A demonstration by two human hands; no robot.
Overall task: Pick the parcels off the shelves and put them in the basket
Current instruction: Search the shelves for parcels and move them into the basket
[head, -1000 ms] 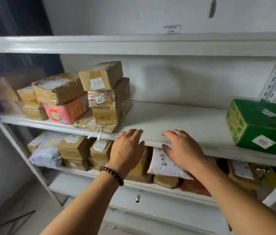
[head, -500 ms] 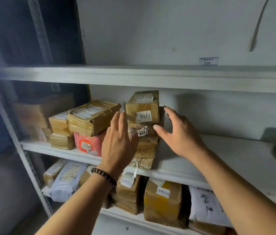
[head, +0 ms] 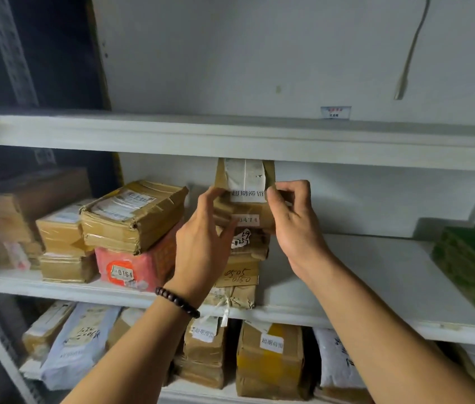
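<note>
The left hand and right hand are pinching the top parcel, while many other parcels are sitting unpicked on the shelves.

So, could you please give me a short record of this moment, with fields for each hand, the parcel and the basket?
top box: brown, tilted, atop the middle shelf stack
left hand: grips its left side
right hand: grips its right side
neighbours: red parcel left, green box far right
basket: not in view
</note>
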